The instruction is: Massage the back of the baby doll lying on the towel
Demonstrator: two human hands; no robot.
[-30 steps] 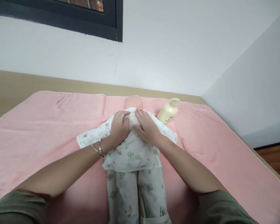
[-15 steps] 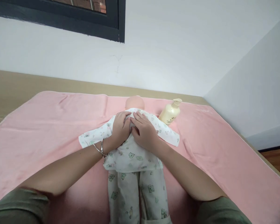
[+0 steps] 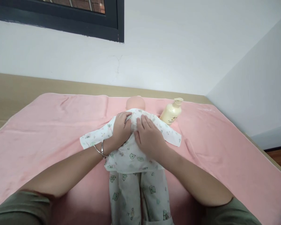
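A baby doll lies stretched out on a pink blanket, its smooth round head pointing away from me. It wears a white printed top and matching trousers, with both sleeves spread sideways. My left hand, with silver bangles at the wrist, rests flat on the upper left of the top. On the upper right lies my right hand, fingers extended and flat on the cloth. A strip of printed fabric shows between the two hands. Neither hand grips anything.
A cream pump bottle stands tilted in view beside the doll's right-hand sleeve. The pink blanket covers most of the wooden surface. Behind are a white wall and a dark window frame.
My right hand has slid slightly to the right, away from the left hand, widening the gap between them. The left hand stays in place on the top.
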